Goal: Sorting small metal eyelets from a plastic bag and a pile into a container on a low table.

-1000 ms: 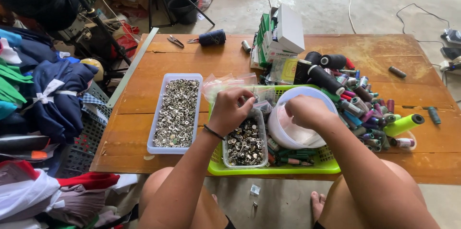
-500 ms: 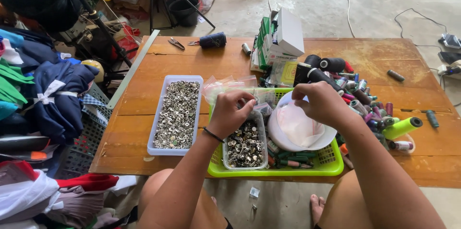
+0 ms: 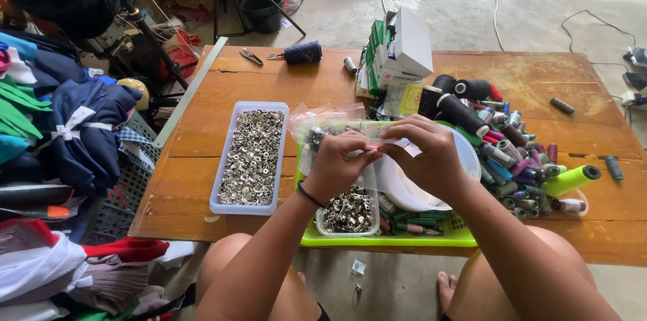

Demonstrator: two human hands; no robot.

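Broadly, the wooden bench point(image 3: 222, 85) fills the middle of the frame, with a lime tray point(image 3: 377, 239) at its near edge. Above the tray, left hand point(image 3: 337, 166) and right hand point(image 3: 428, 159) meet, each grip pinched on what looks like a small clear plastic bag point(image 3: 387, 134). Should the bag tip, its fasteners could spill past the small tub of snaps point(image 3: 348, 212). At upper centre leans a white-and-green carton stack point(image 3: 397, 48); a larger snap tub point(image 3: 251, 156) lies left.
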